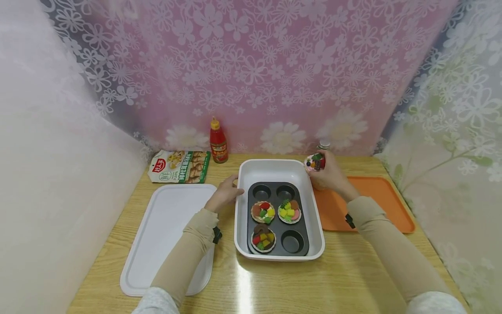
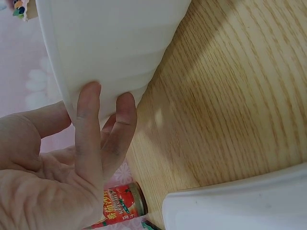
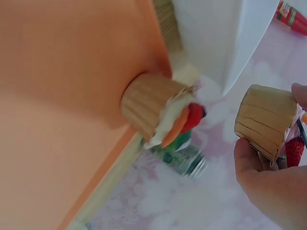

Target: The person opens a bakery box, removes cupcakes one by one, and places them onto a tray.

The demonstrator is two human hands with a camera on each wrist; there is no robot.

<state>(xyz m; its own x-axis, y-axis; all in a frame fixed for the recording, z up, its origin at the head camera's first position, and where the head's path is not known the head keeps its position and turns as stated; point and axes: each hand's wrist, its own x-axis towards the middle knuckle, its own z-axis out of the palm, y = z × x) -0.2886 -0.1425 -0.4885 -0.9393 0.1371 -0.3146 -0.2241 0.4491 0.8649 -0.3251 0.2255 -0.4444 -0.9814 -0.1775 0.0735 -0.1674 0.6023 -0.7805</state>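
A white deep tray (image 1: 279, 168) holds a dark muffin tin (image 1: 292, 242) with three toy tarts (image 1: 262, 212) in its cups. My left hand (image 1: 231, 185) rests straight fingers (image 2: 88, 124) against the tray's left outer wall (image 2: 110, 57). At the tray's far right corner, my right hand (image 1: 318, 168) grips a toy cupcake (image 1: 315, 162) with a tan wrapper (image 3: 261, 115) between thumb and fingers. A second toy cupcake (image 3: 153, 110) with a red and orange top stands on the orange tray (image 3: 62, 96), close to my right hand (image 3: 271, 143).
A flat white tray (image 1: 168, 231) lies to the left and the orange tray (image 1: 376, 196) to the right. At the back stand a red sauce bottle (image 1: 218, 141), a green snack packet (image 1: 180, 166) and a small jar (image 1: 323, 144). Flowered curtains close in three sides.
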